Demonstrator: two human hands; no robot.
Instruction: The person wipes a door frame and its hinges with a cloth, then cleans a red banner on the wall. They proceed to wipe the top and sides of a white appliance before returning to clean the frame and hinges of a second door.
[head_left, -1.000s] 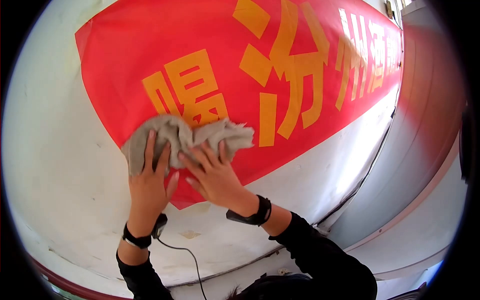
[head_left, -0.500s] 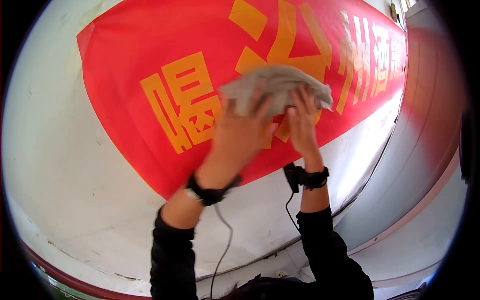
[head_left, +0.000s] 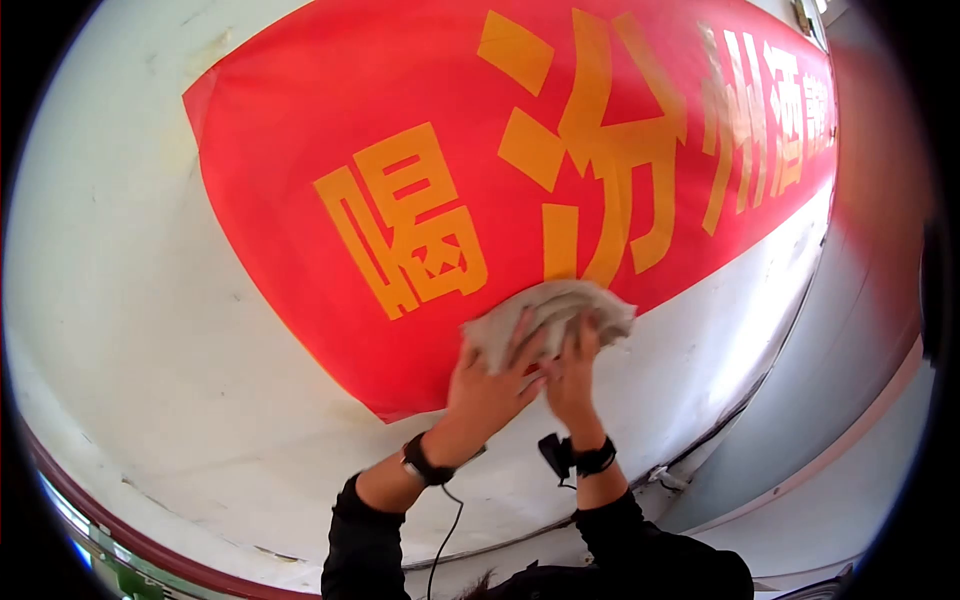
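Note:
A crumpled grey cloth (head_left: 560, 305) is pressed against a red banner (head_left: 480, 150) with large yellow characters, at the banner's lower edge. My left hand (head_left: 490, 385) lies flat on the cloth's left part, fingers spread upward. Beside it, my right hand (head_left: 572, 375) presses the cloth's right part. Both wrists wear black bands, and a thin black cable (head_left: 445, 530) hangs from the left one. Both sleeves are black.
The banner hangs on a white wall (head_left: 130, 330) with scuff marks. A dark cable (head_left: 740, 400) runs along the wall's lower right edge. A grey surface (head_left: 860, 330) slopes away on the right. A dark red strip (head_left: 150, 550) borders the bottom left.
The cloth and both hands swept right across the banner, then came down from the second yellow character to the banner's lower edge.

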